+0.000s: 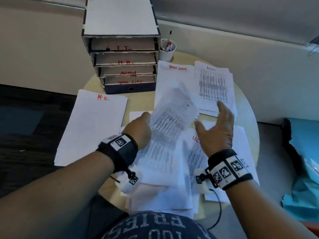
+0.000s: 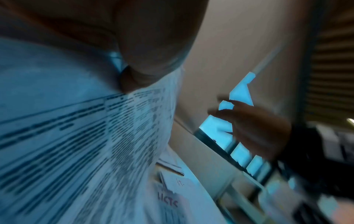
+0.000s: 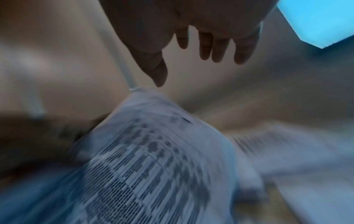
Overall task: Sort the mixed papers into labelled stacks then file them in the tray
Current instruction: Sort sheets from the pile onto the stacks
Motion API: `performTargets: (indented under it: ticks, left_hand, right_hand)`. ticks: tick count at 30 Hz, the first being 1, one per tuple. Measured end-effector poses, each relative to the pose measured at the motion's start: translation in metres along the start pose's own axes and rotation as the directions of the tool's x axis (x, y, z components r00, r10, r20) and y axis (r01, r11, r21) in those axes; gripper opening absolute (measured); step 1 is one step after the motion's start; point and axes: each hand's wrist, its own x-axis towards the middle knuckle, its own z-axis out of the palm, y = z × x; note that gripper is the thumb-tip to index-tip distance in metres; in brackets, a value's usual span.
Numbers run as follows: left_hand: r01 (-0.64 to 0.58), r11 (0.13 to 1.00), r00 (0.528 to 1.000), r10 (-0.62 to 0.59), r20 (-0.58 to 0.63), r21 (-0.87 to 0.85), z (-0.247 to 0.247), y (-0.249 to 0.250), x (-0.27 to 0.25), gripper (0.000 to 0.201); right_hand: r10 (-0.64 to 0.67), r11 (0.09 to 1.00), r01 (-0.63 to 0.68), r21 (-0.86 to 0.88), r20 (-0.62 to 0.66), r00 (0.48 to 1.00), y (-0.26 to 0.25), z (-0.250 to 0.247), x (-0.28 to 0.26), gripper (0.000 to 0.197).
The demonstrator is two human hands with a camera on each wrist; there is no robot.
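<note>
Holding 1 printed sheet (image 1: 170, 125) lifted near the Admin stack (image 1: 214, 87), the left hand (image 1: 140, 128) pinches its edge; the right hand (image 1: 215, 128) hovers spread, empty. A loose 1-hand pinch risks the sheet slipping onto the unsorted papers (image 1: 164, 187) below.

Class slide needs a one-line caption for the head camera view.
Left hand lifts a printed sheet from the mixed pile; right hand open beside it.

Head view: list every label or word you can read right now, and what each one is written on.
"I.T.", "H.R.", "ADMIN", "TASK LIST": red, on the four shelves of the tray, top to bottom.
"H.R.": red, on the left stack.
"TASK LISTS": red, on the far middle stack.
"Admin": dark, on the far right stack.
"LISTS", partly covered: red, on a near sheet.
Printed tables on the lifted sheet: too blurred to read.
</note>
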Motion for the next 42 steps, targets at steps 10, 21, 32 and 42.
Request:
performTargets:
  ticks: [10, 21, 32, 42]
  left_hand:
    - [-0.433, 0.772, 0.832, 0.541, -0.122, 0.466, -0.09, 0.064, -0.005, 0.009]
    - [0.108, 0.469, 0.994, -0.075, 0.082, -0.877, -0.07, -0.014, 0.01, 0.067]
    - [-0.402, 0.602, 0.868, 0.011, -0.496, -0.69, -0.074, 0.027, 0.004, 0.031]
    - [-0.187, 0.637, 0.944, -0.093, -0.316, -0.747, -0.032, -0.004, 0.012, 0.051]
  right_hand:
    - [-0.242, 0.682, 0.558, -0.473, 0.574, 0.783, -0.095, -0.032, 0.039, 0.012]
    - [-0.024, 0.911, -0.082, 0.404, 0.251, 0.968, -0.039, -0.053, 0.056, 0.019]
    - [0.014, 0.771, -0.101, 0.629, 0.141, 0.99, -0.052, -0.009, 0.025, 0.025]
    - [0.258, 0.813, -0.347, 0.467, 0.245, 0.935, -0.025, 0.017, 0.011, 0.032]
